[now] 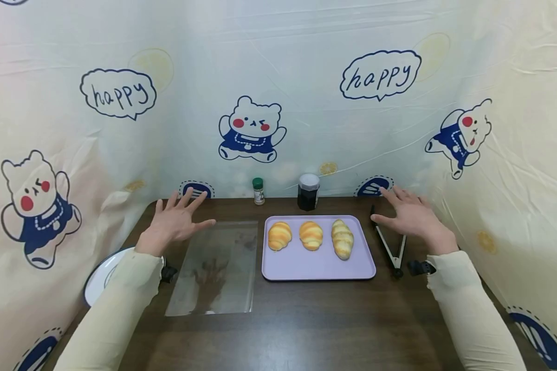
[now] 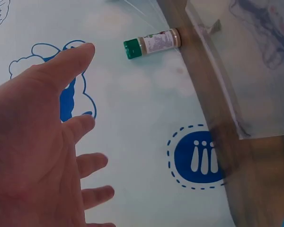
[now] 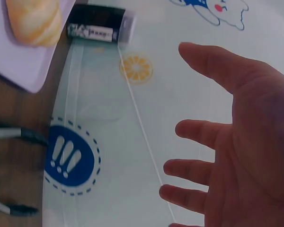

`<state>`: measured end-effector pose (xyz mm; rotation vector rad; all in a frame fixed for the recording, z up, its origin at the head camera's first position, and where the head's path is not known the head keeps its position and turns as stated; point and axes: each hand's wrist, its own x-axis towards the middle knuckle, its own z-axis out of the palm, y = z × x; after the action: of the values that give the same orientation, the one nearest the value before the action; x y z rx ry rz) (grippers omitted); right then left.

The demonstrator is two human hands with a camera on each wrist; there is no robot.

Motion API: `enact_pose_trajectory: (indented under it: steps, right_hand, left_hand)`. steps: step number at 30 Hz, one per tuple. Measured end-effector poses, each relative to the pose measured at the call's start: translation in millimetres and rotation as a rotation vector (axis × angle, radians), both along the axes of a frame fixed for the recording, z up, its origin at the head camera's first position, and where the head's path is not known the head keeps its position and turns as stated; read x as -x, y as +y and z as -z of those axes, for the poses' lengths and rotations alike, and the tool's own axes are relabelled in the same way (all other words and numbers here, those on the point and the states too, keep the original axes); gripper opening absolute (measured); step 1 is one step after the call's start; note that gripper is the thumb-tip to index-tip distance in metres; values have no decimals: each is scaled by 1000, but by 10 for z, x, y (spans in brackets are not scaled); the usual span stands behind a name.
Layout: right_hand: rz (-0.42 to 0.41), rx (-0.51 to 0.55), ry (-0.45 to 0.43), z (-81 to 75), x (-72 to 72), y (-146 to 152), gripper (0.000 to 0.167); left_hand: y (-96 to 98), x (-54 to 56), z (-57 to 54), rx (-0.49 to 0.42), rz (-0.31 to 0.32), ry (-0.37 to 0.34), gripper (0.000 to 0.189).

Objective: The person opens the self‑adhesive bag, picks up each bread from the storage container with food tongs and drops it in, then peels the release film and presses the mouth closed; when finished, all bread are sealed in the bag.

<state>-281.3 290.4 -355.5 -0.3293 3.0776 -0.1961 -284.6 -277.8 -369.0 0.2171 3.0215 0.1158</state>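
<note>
In the head view my left hand (image 1: 175, 222) hovers with spread fingers over the far left of the table, beside a clear rectangular sheet (image 1: 223, 263). My right hand (image 1: 412, 216) is likewise spread and holds nothing, above a pair of tongs (image 1: 390, 252) with dark tips. Between the hands lies a lilac tray (image 1: 306, 270) bearing two rounded rolls, one left (image 1: 279, 236) and one middle (image 1: 311, 236), plus a longer bread roll (image 1: 342, 239) on the right. Both wrist views show the left palm (image 2: 33, 142) and right palm (image 3: 260, 142) bare.
Behind the tray stand a small green-capped shaker bottle (image 1: 258, 191) and a dark jar with a whitish lid (image 1: 308, 191). A white plate with a dark rim (image 1: 95, 281) is partly hidden under the left sleeve. A printed cloth (image 1: 306, 134) rises around the table's back and sides.
</note>
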Motion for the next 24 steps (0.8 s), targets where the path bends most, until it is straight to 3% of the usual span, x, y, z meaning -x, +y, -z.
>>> enact_pose_trajectory:
  steps: [8,16,24]
  right_hand:
    - [-66,36,58,76,24,-225,82]
    - [-82,129,46,179,-2,-517,71]
    - [-163,196,54,314,-35,-830,67]
  left_hand:
    - [-19,-24,70,-13,56,-16,86]
    - [-71,-43,193,-44,86,-36,82]
    - [-115,-75,314,-129,139,-60,72]
